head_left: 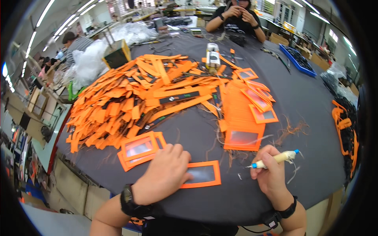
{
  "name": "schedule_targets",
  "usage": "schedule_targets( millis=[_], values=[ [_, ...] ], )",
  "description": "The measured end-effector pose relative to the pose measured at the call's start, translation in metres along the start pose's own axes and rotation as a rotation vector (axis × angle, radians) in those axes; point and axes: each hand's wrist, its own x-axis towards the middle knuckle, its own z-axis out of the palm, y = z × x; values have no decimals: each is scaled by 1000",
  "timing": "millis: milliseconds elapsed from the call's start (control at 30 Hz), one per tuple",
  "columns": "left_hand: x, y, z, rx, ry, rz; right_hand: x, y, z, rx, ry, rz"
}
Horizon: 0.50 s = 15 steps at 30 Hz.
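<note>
Near the table's front edge lies an orange-bordered clear window panel. My left hand is over its left end, fingers curled and thumb against it; the hand hides that end. My right hand is closed around a pen-shaped tool with a cream wrapped body, blue ends and a thin pointed tip. That tip points left, apart from the panel. Beyond my left hand, a few similar window panels overlap. Farther off, a long stack of them spreads away from me, with loose threads around it.
A big heap of orange and black strips covers the table's left and middle. Behind the stack stands a white-and-yellow device. At the far right are a blue tray of dark pieces and scissors. Another person sits opposite.
</note>
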Motion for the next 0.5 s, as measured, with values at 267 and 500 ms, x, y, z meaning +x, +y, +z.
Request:
schedule_targets(
  millis=[267,500],
  values=[
    [-8,5,-6,-316,-63,-132,-1,0,-2,-11,19,-87],
    [-43,-76,-54,-271,232,-351,1,-7,-4,25,67,-104]
  ],
)
